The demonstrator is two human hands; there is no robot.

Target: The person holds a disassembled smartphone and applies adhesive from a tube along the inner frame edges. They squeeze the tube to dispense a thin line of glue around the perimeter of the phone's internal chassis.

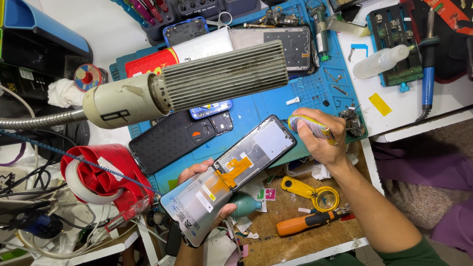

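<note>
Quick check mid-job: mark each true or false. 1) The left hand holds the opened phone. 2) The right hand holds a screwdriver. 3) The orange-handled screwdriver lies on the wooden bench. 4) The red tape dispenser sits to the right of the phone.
1) True: the left hand grips the opened phone.
2) False: the right hand holds a small tube.
3) True: the orange-handled screwdriver lies there, untouched.
4) False: the red tape dispenser sits to its left.
</note>
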